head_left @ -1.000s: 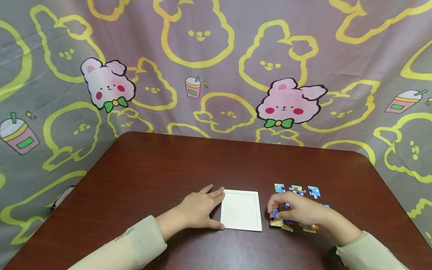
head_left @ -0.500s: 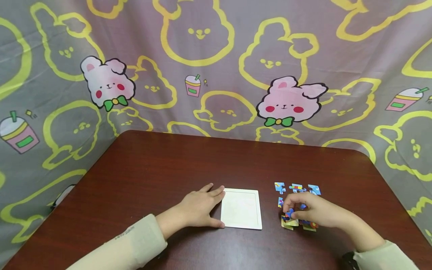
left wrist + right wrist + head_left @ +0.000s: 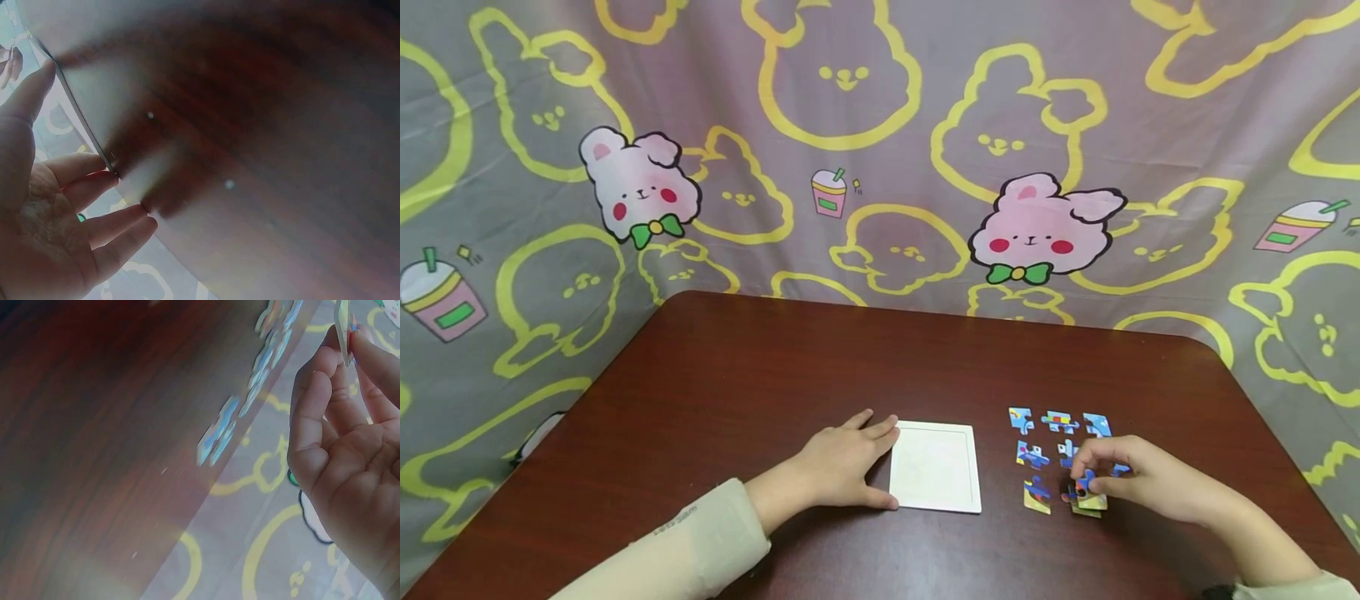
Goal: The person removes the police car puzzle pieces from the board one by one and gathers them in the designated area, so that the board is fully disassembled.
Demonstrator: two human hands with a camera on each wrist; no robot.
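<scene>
My right hand (image 3: 1150, 479) pinches a jigsaw piece (image 3: 1092, 493), blue above and yellow-green below, between thumb and fingers. It hovers over the lower right of several laid-out jigsaw pieces (image 3: 1060, 421), partly hiding those beneath. In the right wrist view the pinched piece (image 3: 342, 331) appears edge-on at the fingertips. My left hand (image 3: 846, 462) lies with spread, straight fingers against the left edge of a white square puzzle tray (image 3: 934, 467), which shows a bare base inside a thin raised border. In the left wrist view the left hand's fingertips (image 3: 134, 240) touch the table and tray edge.
The dark reddish-brown table (image 3: 775, 358) carries the tray and the pieces, which lie in loose rows right of the tray. A grey curtain (image 3: 880, 167) with yellow outlines and pink bunny faces hangs behind and along both sides.
My right hand, still pinching the jigsaw piece, has moved right from beside the tray across the bottom row, uncovering pieces at the left. The left hand and tray have stayed in place.
</scene>
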